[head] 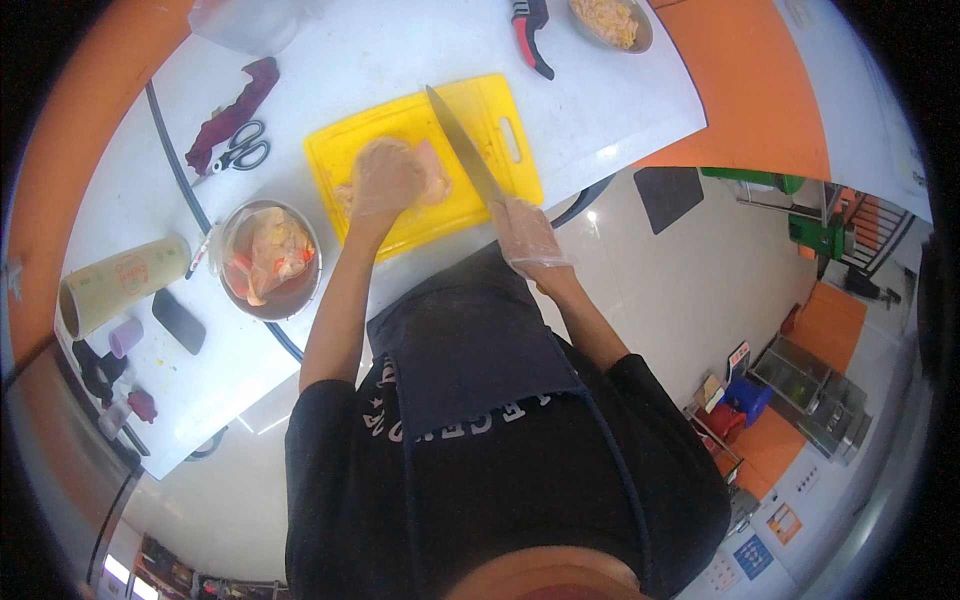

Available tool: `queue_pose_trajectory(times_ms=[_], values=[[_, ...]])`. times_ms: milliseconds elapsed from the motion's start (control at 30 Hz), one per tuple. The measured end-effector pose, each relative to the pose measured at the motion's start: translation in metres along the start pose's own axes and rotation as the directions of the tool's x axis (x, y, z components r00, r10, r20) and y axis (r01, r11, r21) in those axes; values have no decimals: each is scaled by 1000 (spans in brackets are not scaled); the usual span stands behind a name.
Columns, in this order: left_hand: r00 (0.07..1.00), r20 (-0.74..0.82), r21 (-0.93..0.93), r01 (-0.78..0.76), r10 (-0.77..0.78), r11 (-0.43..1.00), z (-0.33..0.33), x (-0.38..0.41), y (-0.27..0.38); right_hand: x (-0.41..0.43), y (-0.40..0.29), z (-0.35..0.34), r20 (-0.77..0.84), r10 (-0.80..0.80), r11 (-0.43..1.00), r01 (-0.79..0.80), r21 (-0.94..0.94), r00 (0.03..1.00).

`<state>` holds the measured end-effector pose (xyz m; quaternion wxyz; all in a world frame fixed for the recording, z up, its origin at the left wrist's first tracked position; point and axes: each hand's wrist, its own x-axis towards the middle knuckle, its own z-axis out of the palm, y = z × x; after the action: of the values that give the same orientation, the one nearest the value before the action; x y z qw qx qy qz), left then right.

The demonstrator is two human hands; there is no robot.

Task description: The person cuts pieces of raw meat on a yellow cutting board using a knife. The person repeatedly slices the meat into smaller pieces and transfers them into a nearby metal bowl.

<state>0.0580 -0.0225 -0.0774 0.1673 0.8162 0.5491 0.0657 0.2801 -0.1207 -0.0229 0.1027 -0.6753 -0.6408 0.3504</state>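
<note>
A yellow plastic cutting board (457,214) lies on the white table before me. My left hand (388,176), in a clear plastic glove, cups over a piece of raw chicken (433,176) on the board and hides part of it. In my right hand (525,231), also gloved, is the handle of a long kitchen knife (463,142). Its blade slants across the board, to the right of the chicken, with the tip at the far edge. Left of the board, a round metal bowl (316,289) holds more raw chicken (276,244) and a clear plastic bag.
Scissors (244,148) and a dark purple cloth (238,112) lie at the back left. A black-and-red knife sharpener (532,45) and a bowl of cut meat (611,22) are at the back right. A large paper cup (127,277) lies on its side near a phone (178,321).
</note>
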Motion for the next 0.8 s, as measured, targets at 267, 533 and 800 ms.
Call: queue_pose_trajectory(times_ms=[267,533,800], values=[[948,-301,-276,21,-107,961,15,2,3,-14,3,1,41,224,965,-227,132,974],[952,199,-11,240,-233,971,-3,19,26,-18,-4,7,56,123,980,-130,152,991],[979,186,-328,137,-78,935,0,23,-8,-19,8,14,81,138,978,-149,144,987]])
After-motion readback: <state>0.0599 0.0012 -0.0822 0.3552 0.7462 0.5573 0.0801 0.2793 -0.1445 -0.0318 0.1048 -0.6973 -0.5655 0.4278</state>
